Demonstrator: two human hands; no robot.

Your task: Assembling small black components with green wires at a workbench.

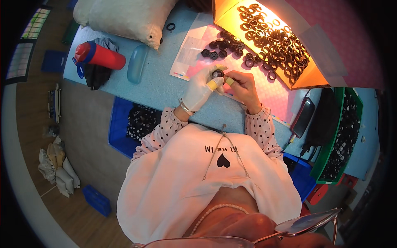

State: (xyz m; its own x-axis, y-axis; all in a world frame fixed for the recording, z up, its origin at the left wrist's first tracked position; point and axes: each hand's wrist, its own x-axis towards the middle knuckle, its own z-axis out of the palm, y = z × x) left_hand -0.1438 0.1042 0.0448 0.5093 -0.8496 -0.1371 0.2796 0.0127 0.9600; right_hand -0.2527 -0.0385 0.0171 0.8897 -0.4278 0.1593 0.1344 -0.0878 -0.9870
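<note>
My left hand [197, 91], in a white glove with yellow tape on the fingertips, holds a small round black part [217, 74] with a pale centre. Bare but for yellow tape on a finger, my right hand [244, 87] meets it there, thumb and forefinger pinched at the part's right side. Whatever lies between those right fingertips is too small to make out. Just beyond my hands, several black knobbly round pieces [213, 55] lie on a pink sheet [240, 65]. Black rings [271, 76] spread to their right.
A lit yellow box [304, 78] full of black rings stands at the far right. A red bottle [108, 57], a pale blue case [137, 64] and a stuffed white sack [124, 16] occupy the left. Right of me are a phone [304, 117] and a green bin [339, 136]; a blue bin [120, 120] sits lower left.
</note>
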